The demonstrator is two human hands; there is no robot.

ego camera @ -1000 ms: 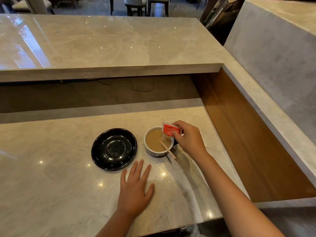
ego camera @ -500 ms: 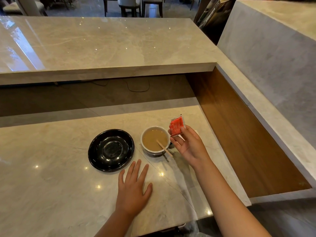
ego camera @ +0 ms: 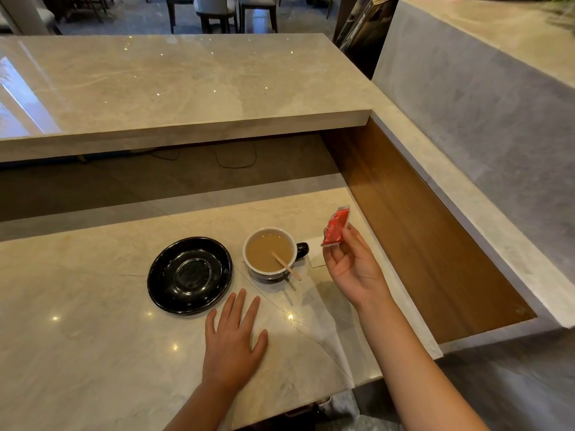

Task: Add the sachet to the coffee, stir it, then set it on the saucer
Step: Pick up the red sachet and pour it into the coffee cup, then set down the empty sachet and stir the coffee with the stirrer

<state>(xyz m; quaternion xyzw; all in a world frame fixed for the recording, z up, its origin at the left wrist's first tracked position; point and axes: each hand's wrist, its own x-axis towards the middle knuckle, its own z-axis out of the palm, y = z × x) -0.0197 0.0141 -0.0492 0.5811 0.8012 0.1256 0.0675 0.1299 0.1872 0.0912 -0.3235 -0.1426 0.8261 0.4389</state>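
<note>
A cup of light-brown coffee (ego camera: pixel 267 253) stands on the marble counter, its dark handle pointing right. A wooden stirrer (ego camera: pixel 287 267) leans in the cup over its near right rim. The black saucer (ego camera: pixel 189 275) sits empty just left of the cup. My right hand (ego camera: pixel 351 265) is palm up to the right of the cup and pinches a red sachet (ego camera: pixel 336 226) upright between thumb and fingertips, clear of the cup. My left hand (ego camera: pixel 233 343) lies flat on the counter in front of the saucer, fingers spread, holding nothing.
A small white paper (ego camera: pixel 317 259) lies on the counter right of the cup, partly behind my right hand. A raised marble ledge (ego camera: pixel 186 88) runs along the back. A wooden panel (ego camera: pixel 420 231) and a marble wall close off the right side.
My right hand has drawn the sachet away from over the cup, moving right and turning palm up. The left hand, cup and saucer have stayed put.
</note>
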